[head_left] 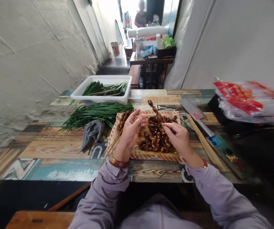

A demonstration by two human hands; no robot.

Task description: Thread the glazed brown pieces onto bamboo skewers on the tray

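A paper-lined tray (pixel 148 155) on the table holds a heap of brown glazed pieces (pixel 156 136). My right hand (pixel 178 137) is closed on a thin bamboo skewer (pixel 154 108) that points away from me, with two or three brown pieces threaded near its tip. My left hand (pixel 130 132) hovers over the tray's left half, fingertips pinched together near the heap; what they hold is too small to name. Filled skewers (pixel 117 133) lie along the tray's left edge, under my left hand.
Green chives (pixel 94 115) lie left of the tray, with more in a white tub (pixel 102 95). A grey cloth (pixel 91 132), a cleaver (pixel 194 112), bare skewers (pixel 204 141) and red-printed plastic bags (pixel 248 98) are nearby. A person stands far back by another table.
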